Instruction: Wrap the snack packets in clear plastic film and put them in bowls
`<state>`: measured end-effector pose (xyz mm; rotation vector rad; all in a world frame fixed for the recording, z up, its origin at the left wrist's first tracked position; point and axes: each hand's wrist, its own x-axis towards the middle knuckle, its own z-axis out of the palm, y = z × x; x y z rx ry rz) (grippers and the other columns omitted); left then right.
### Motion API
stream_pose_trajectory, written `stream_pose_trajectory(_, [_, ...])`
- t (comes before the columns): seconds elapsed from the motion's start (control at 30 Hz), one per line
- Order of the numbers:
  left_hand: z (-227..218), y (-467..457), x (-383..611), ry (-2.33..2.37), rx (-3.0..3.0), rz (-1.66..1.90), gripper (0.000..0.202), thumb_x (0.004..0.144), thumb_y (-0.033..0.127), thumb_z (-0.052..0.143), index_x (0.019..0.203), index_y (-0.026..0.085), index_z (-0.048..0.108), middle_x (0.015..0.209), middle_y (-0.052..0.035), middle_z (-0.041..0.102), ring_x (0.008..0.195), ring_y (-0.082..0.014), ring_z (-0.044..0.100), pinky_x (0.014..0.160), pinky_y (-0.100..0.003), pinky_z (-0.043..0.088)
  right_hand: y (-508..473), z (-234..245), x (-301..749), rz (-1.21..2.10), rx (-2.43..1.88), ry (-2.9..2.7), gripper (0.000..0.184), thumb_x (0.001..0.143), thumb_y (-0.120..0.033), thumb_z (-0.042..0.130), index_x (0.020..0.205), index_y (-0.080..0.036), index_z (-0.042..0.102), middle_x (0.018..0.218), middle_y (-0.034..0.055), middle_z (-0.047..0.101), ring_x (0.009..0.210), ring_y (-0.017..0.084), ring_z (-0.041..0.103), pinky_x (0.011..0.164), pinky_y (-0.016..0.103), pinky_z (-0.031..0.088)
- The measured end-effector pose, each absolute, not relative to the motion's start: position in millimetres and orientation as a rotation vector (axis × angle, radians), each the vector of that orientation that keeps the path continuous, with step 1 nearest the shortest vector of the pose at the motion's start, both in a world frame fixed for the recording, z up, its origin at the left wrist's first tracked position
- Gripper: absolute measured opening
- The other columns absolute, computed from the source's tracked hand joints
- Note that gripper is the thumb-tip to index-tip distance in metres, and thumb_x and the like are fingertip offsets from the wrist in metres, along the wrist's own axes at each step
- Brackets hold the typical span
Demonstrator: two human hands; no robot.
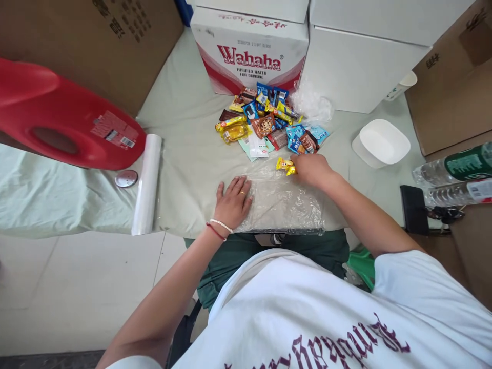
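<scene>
My left hand [232, 202] lies flat with fingers spread at the left edge of a clear plastic sheet [284, 205]. Over the far right part of that sheet, my right hand [313, 170] has its fingers closed on a small yellow candy packet [285, 165], which sticks out on the left side of the fingers. Just beyond is a heap of wrapped snacks [264, 125] in blue, brown, yellow and red wrappers. Behind the heap, on its right, sits a crumpled clear plastic bag [313, 102].
A roll of plastic film [147, 184] and a round tin [126, 178] are at left, beside a large red jug [69, 118]. A white bowl [382, 143], plastic bottles [453, 166] and a black phone-like object [414, 209] stand right. A Wahaha carton [249, 51] bounds the back.
</scene>
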<state>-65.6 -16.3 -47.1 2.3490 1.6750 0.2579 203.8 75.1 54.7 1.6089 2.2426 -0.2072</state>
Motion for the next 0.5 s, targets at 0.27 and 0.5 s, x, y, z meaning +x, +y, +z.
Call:
stream_pose_trajectory(0.27, [-49.6, -27.6, -62.0, 1.717, 2.367, 0.323, 0.055, 0.107, 0.041, 0.032, 0.156, 0.023, 0.048, 0.165, -0.012, 0.045, 0.155, -0.0302, 0.038, 0.128, -0.06, 0.015, 35.0, 37.6, 159.7, -0.357, 1.633, 2.336, 0.038, 0.095, -0.024, 0.059, 0.132, -0.017, 0.061, 0.127, 0.0189, 0.069, 0.116, 0.036, 0.064, 0.09, 0.045, 0.05])
stream_pose_trajectory(0.5, [-48.9, -25.6, -64.4, 1.677, 2.364, 0.373, 0.055, 0.105, 0.041, 0.035, 0.155, 0.023, 0.05, 0.163, -0.0131, 0.048, 0.154, -0.031, 0.04, 0.127, -0.06, 0.016, 7.5, 14.2, 192.9, -0.547, 1.641, 2.702, 0.068, 0.089, -0.025, 0.073, 0.151, -0.018, 0.048, 0.16, 0.0193, 0.043, 0.14, 0.037, 0.041, 0.109, 0.051, 0.043])
